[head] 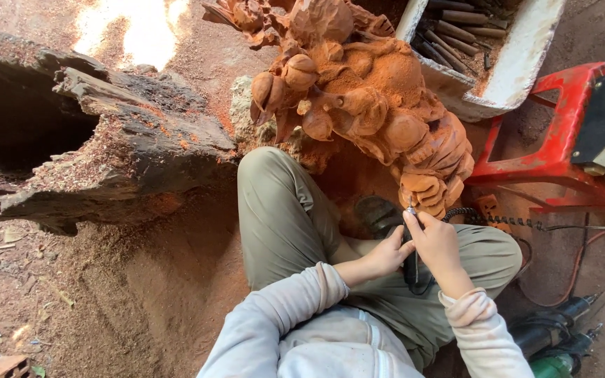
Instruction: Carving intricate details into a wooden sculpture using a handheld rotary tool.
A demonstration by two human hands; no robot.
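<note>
Both hands (pixel 414 248) grip a rotary tool (pixel 412 241); white tub (pixel 519 70) holds chisels (pixel 456 31).

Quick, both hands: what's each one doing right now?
Left hand: closed lightly, steadying the rotary carving tool.
Right hand: closed on the tool, tip at the wood carving.

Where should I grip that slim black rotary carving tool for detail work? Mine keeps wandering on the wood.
Judging by this pose, low on the shaft like a pen. The right hand pinches the black rotary tool near its tip, coming from below the reddish wood carving with the bit pointing up at its lower edge. The left hand braces the shaft from the side, which probably steadies it.
</note>
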